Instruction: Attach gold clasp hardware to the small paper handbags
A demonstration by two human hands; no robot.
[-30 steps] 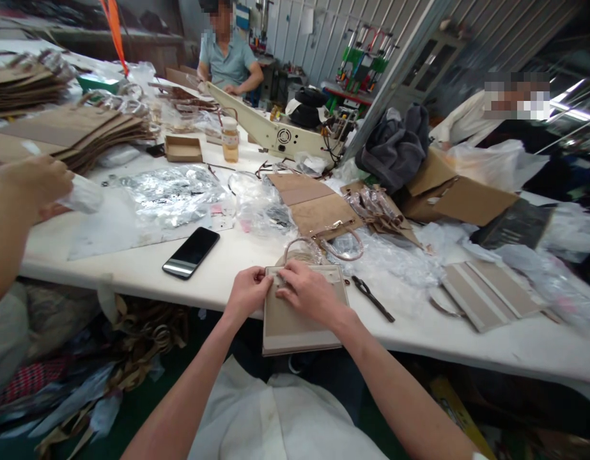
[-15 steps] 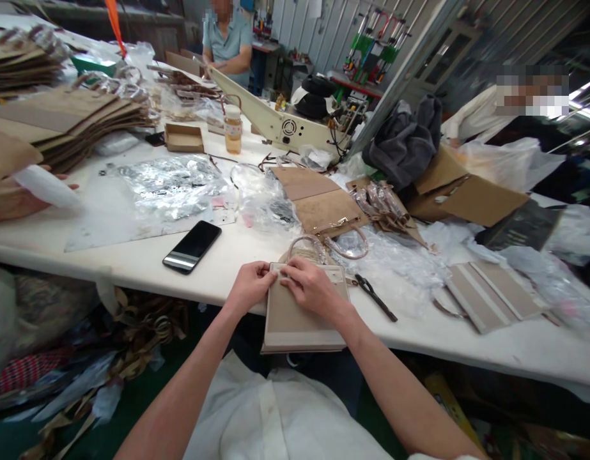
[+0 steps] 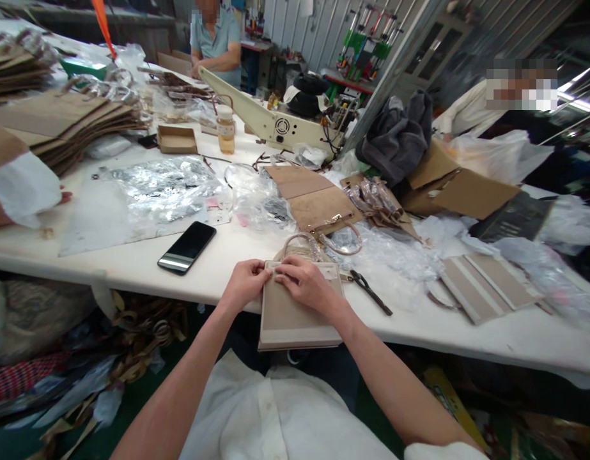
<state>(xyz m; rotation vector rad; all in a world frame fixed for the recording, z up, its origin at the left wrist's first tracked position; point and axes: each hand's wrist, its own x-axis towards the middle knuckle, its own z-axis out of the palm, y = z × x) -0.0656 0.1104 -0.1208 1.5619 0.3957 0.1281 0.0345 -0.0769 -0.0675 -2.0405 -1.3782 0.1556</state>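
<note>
A flat beige handbag panel lies partly on the table and sticks out over its front edge. A loop handle stands up just past the panel's top edge. My left hand is closed, with thumb and fingers pinched on the panel's upper left corner. Right beside it, my right hand lies over the top of the panel, fingertips pressed together at the upper edge. Whatever small part may be between those fingertips is hidden. Dark-handled scissors lie to the right of the panel.
Left of my hands is a black phone. Beyond it are clear plastic wrap, a tan bag piece and a jar. Another beige panel lies right. A co-worker's hand shows at far left.
The view has shifted slightly, so most things appear a little further left. My hands stay at the panel's top edge. At far left, the white sheet by the co-worker's hand has swung and spread downward.
</note>
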